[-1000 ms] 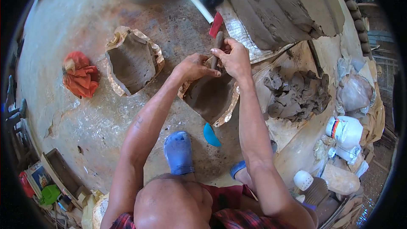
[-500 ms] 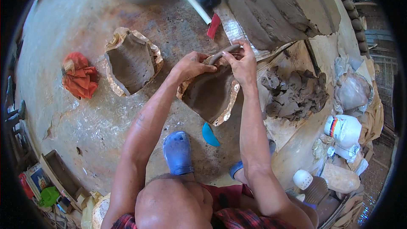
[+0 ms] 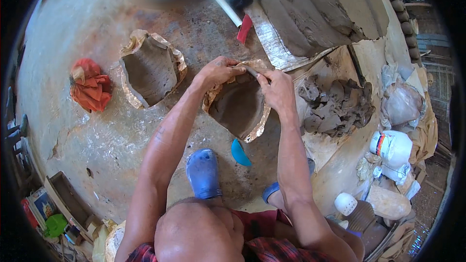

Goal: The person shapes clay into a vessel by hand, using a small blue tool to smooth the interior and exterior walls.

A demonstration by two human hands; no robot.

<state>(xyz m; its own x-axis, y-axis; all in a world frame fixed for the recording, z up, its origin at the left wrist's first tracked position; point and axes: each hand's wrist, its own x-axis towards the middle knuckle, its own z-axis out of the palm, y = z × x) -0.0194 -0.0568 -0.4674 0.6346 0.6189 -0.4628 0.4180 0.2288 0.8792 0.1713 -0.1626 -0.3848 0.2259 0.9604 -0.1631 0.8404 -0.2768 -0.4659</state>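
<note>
Both my hands are at the far edge of a pale, rough-rimmed mold (image 3: 263,119) lined with wet grey-brown clay (image 3: 236,108). A short clay coil (image 3: 251,71) runs between them along that edge. My left hand (image 3: 219,73) is closed at the coil's left end, thumb and fingers pinching it. On the right side, my right hand (image 3: 278,90) has its thumb and bent fingers pressed round the coil's other end. Its fingertips are partly hidden. A blue half-round scraper (image 3: 241,153) lies on the floor just nearer than the mold.
To the left sit a second clay-lined mold (image 3: 149,75) and a red cloth bundle (image 3: 91,87). Torn clay lumps (image 3: 337,106) are heaped at right, below a large clay slab (image 3: 310,14). A white tube (image 3: 221,2) and red scraper (image 3: 244,29) lie beyond. A white bucket (image 3: 397,148) is far right.
My right hand has come down and slightly left, bringing the raised right end of the clay coil onto the mold's far edge. My left hand stays nearly in place.
</note>
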